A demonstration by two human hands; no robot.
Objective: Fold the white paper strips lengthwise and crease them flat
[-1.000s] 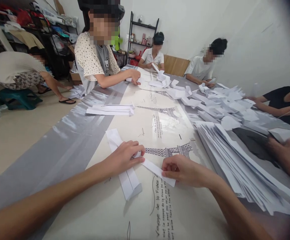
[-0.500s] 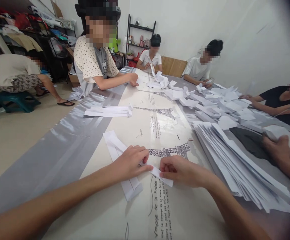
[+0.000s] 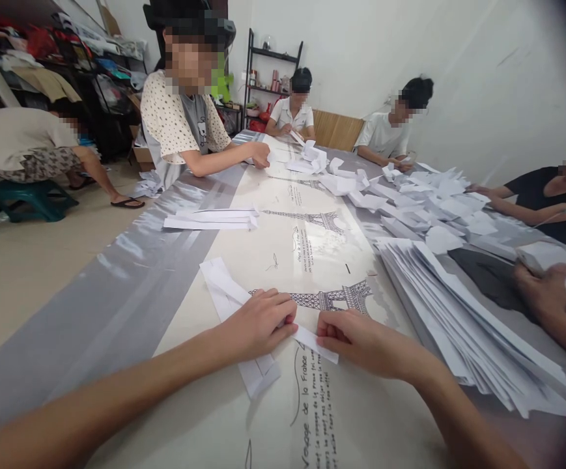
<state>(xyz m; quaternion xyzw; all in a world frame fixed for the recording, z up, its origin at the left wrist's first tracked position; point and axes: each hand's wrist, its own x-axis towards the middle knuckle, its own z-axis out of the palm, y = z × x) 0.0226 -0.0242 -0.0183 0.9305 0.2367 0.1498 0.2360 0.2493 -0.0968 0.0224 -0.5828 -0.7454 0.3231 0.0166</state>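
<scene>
Folded paper strip [image 3: 318,344] lies on the tabletop [image 3: 131,286] across a pile of folded strips [image 3: 221,283]; a fanned sheet stack [image 3: 458,312] spreads just right. Left hand [image 3: 262,324] clamps it with curled fingers, while right hand [image 3: 363,337] pinches its end.
</scene>
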